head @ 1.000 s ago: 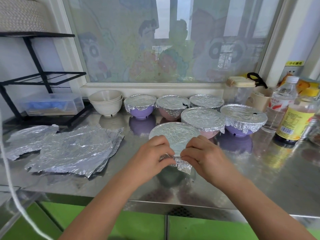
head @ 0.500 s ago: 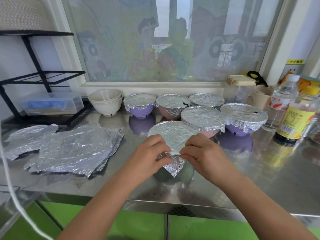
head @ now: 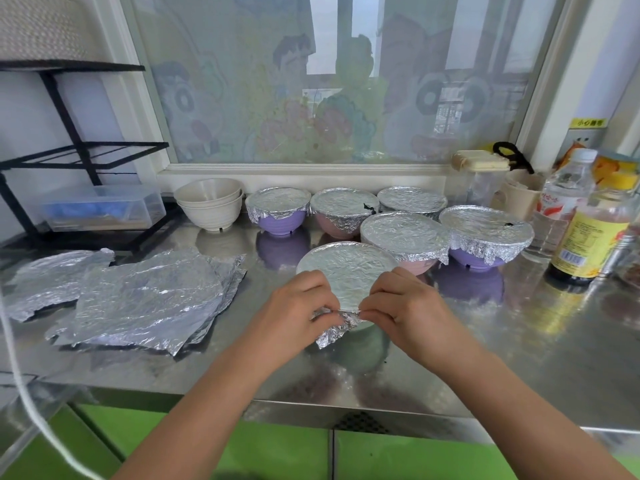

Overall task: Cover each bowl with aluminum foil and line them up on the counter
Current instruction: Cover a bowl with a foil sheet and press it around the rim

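Where the flap point(head: 332, 332) hung as a loose point half a second ago, left grip point(head: 294, 313) and right grip point(head: 408, 313) now pinch it taut at the bowl's point(head: 365, 328) near rim, mid-worktop point(head: 519, 341). Foil point(head: 346, 268): crinkled silver, round, drum-flat. Spare sheets point(head: 145, 299): creased, stacked, left.

A wide window point(head: 346, 81) fills the back wall, its glass covered with a faded cartoon film; pale daylight comes through it and through the bare strips at the top. A white sill point(head: 301, 173) runs beneath it, right behind the steel bench point(head: 519, 341), whose polished top mirrors what stands on it. On the left, against a plain white wall point(head: 27, 116), stands a black metal rack point(head: 83, 154) with a woven basket point(head: 38, 29) on its top shelf. Below the front edge of the bench are bright green cabinet doors point(head: 277, 455). A small yellow label point(head: 588, 122) sits on the right frame.
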Demonstrator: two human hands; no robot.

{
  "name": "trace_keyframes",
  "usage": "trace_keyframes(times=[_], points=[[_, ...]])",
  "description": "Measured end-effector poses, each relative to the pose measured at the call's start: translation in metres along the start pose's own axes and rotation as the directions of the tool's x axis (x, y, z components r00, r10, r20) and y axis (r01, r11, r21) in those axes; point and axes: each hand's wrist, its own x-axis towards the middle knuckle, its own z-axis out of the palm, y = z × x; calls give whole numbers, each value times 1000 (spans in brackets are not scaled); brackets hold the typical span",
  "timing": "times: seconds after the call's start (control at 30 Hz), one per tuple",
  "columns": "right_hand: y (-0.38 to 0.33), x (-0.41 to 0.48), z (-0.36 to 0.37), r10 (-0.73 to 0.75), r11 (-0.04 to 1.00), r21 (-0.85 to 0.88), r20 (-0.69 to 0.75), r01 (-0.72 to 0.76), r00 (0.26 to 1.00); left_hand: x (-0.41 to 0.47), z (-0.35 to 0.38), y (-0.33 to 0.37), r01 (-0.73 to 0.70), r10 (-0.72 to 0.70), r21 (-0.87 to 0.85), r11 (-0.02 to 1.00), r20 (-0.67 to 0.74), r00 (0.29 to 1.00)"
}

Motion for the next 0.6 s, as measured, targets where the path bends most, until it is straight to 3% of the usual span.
trace_keyframes(times=[0.6], points=[[8, -4, -5, 46, 999, 21, 31, -46, 998, 5, -8, -4, 23, -21, -24, 999, 90, 996]])
